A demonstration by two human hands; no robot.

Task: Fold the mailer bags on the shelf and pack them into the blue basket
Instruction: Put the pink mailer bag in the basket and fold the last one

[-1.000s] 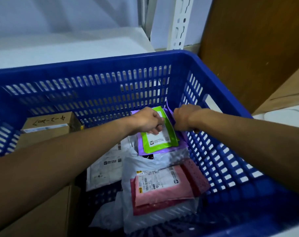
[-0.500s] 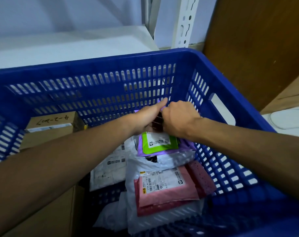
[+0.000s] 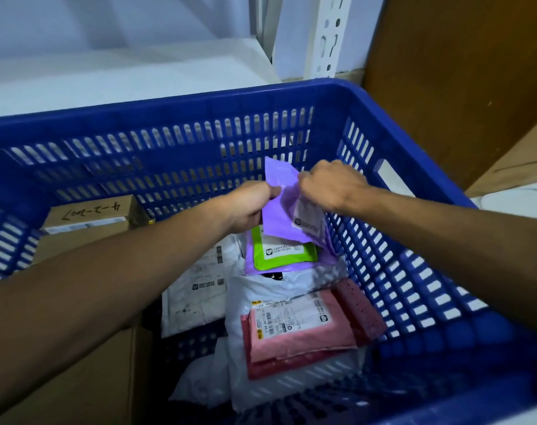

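Observation:
Both my hands are inside the blue basket [image 3: 181, 102], near its far right corner. My left hand [image 3: 245, 207] and my right hand [image 3: 331, 185] each pinch a purple mailer bag [image 3: 284, 216], which is lifted and bent between them. Under it lies a green mailer bag [image 3: 284, 256] on another purple one [image 3: 291, 266]. Closer to me a pink mailer bag [image 3: 301, 326] rests on a dark red one [image 3: 360, 311], on top of white mailer bags [image 3: 261, 289].
Cardboard boxes [image 3: 86, 222] fill the basket's left side. Another white bag with labels [image 3: 196, 292] lies in the middle. Beyond the basket are the white shelf [image 3: 113, 78], a white slotted upright [image 3: 328, 32] and a brown wooden panel [image 3: 460, 72] at the right.
My hands moved from the green bag's top edge to a purple mailer bag and raised it above the green one. The camera has come closer.

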